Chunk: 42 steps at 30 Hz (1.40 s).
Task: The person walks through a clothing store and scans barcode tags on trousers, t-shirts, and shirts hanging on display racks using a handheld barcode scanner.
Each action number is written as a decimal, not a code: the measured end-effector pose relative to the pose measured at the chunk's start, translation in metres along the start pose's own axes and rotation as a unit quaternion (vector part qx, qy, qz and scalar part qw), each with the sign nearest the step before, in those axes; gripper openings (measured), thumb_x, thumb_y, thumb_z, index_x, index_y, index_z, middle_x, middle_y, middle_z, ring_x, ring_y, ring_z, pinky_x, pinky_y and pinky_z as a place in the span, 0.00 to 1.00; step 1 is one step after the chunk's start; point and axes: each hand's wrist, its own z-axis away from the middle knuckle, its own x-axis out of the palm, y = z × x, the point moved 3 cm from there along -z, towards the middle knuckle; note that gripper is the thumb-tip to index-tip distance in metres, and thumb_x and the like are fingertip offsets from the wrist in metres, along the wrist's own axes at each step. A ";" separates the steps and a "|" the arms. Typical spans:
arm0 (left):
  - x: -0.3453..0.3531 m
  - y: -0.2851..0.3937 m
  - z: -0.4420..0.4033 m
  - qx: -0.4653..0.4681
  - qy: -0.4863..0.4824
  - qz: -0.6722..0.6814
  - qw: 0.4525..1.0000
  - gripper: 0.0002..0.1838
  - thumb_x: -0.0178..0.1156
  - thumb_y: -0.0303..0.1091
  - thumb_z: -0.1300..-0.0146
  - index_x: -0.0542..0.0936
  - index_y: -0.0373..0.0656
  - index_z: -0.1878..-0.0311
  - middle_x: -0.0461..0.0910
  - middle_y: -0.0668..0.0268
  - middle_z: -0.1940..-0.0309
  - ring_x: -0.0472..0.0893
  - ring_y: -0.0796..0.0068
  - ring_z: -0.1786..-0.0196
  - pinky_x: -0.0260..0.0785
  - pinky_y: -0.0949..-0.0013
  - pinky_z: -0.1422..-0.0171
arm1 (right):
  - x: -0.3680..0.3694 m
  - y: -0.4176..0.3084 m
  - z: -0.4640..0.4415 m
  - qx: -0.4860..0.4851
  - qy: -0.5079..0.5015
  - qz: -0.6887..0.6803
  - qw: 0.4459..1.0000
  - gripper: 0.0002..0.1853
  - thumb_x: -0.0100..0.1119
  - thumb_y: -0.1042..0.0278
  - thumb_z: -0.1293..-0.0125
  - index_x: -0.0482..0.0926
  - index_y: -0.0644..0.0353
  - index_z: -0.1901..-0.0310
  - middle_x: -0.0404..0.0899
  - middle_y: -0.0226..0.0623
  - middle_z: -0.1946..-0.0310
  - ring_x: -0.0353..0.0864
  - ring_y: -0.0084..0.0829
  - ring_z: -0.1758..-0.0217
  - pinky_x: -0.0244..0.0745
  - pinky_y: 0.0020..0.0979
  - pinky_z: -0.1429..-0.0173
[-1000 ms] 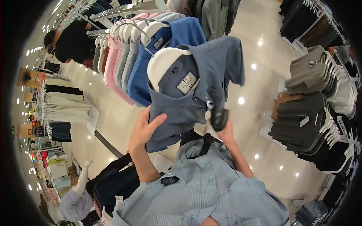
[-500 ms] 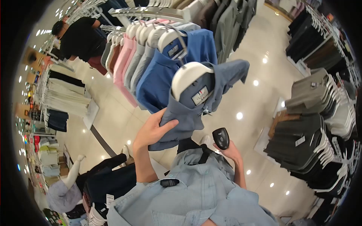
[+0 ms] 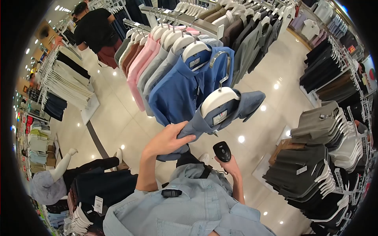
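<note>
My left hand [image 3: 167,138] is closed around the shoulder of a grey-blue shirt [image 3: 199,126], which hangs on a white hanger [image 3: 218,99] with a metal hook. A label shows inside its collar. Down by my right side, my right hand [image 3: 229,165] grips a black handheld barcode scanner [image 3: 222,151], its rounded head pointing up. Just beyond the held shirt, a bright blue shirt [image 3: 173,92] hangs at the near end of a rack, apart from my hands.
Pink, grey and brown shirts hang behind on the metal rack [image 3: 189,21]. Dark tops [image 3: 295,167] on hangers line the right side. A person in black [image 3: 94,29] stands at the far left. A mannequin [image 3: 49,181] is at lower left.
The grey-blue shirt has moved away from the blue shirt on the rack, slightly right and lower in view. Its hook is now clear of the rack. The scanner stays in my right hand.
</note>
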 end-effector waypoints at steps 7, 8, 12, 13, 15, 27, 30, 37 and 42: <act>-0.001 0.008 0.001 -0.008 -0.008 -0.003 1.000 0.15 0.63 0.38 0.33 0.77 0.34 0.53 0.76 0.61 0.75 0.70 0.79 0.71 0.66 0.67 0.65 | -0.002 0.001 -0.004 -0.008 0.007 0.021 1.000 0.17 0.71 0.58 0.42 0.81 0.67 0.68 0.77 0.32 0.79 0.72 0.22 0.74 0.71 0.31 0.67; -0.002 0.011 0.000 -0.001 -0.007 -0.007 1.000 0.15 0.63 0.38 0.33 0.77 0.34 0.53 0.76 0.61 0.75 0.70 0.79 0.71 0.66 0.67 0.65 | 0.000 0.002 -0.003 -0.027 0.017 0.012 0.999 0.18 0.71 0.57 0.43 0.80 0.67 0.69 0.76 0.31 0.80 0.72 0.22 0.75 0.70 0.31 0.68; -0.001 0.014 0.000 -0.002 -0.015 0.008 1.000 0.17 0.63 0.38 0.33 0.77 0.34 0.51 0.79 0.58 0.72 0.74 0.78 0.69 0.69 0.67 0.61 | 0.000 0.012 -0.004 0.007 0.012 0.024 1.000 0.20 0.71 0.54 0.44 0.78 0.66 0.73 0.74 0.30 0.82 0.72 0.22 0.77 0.70 0.31 0.69; -0.001 0.016 0.000 -0.013 -0.028 -0.012 0.999 0.17 0.63 0.39 0.33 0.77 0.34 0.51 0.79 0.57 0.72 0.74 0.77 0.69 0.69 0.67 0.61 | 0.000 0.013 -0.003 -0.002 0.023 0.014 1.000 0.22 0.72 0.52 0.45 0.77 0.66 0.75 0.73 0.30 0.83 0.72 0.22 0.78 0.69 0.31 0.71; -0.001 0.015 0.000 -0.021 -0.040 -0.033 0.998 0.17 0.63 0.39 0.33 0.77 0.33 0.50 0.80 0.57 0.72 0.74 0.77 0.69 0.69 0.67 0.61 | -0.001 0.018 -0.004 0.008 0.020 0.017 1.000 0.21 0.72 0.53 0.45 0.77 0.64 0.74 0.74 0.30 0.83 0.73 0.22 0.79 0.69 0.30 0.71; 0.001 0.008 0.004 -0.026 -0.043 -0.037 0.998 0.18 0.63 0.39 0.34 0.77 0.33 0.51 0.79 0.53 0.71 0.75 0.72 0.69 0.69 0.65 0.60 | 0.003 0.015 -0.005 0.009 0.010 0.007 1.000 0.22 0.72 0.52 0.45 0.77 0.66 0.76 0.74 0.30 0.84 0.71 0.22 0.81 0.67 0.30 0.75; 0.000 0.008 0.006 -0.004 -0.026 -0.031 0.999 0.18 0.63 0.39 0.34 0.77 0.33 0.50 0.80 0.53 0.70 0.76 0.70 0.69 0.69 0.65 0.59 | 0.004 0.013 -0.006 0.016 0.002 0.012 1.000 0.22 0.72 0.52 0.45 0.77 0.65 0.76 0.73 0.30 0.84 0.71 0.22 0.81 0.67 0.30 0.74; -0.001 0.011 0.007 -0.024 -0.027 -0.036 0.999 0.19 0.63 0.40 0.34 0.77 0.33 0.49 0.81 0.53 0.68 0.77 0.68 0.68 0.70 0.64 0.58 | 0.003 0.007 -0.005 0.009 -0.012 0.019 1.000 0.19 0.70 0.53 0.45 0.76 0.61 0.75 0.74 0.29 0.84 0.74 0.22 0.80 0.69 0.30 0.72; -0.001 0.009 0.001 -0.013 -0.018 -0.040 0.999 0.18 0.63 0.39 0.34 0.77 0.33 0.51 0.81 0.53 0.69 0.76 0.68 0.68 0.69 0.64 0.59 | 0.002 0.015 -0.010 0.006 -0.017 0.024 1.000 0.19 0.70 0.52 0.45 0.76 0.60 0.76 0.74 0.29 0.84 0.73 0.22 0.80 0.69 0.30 0.72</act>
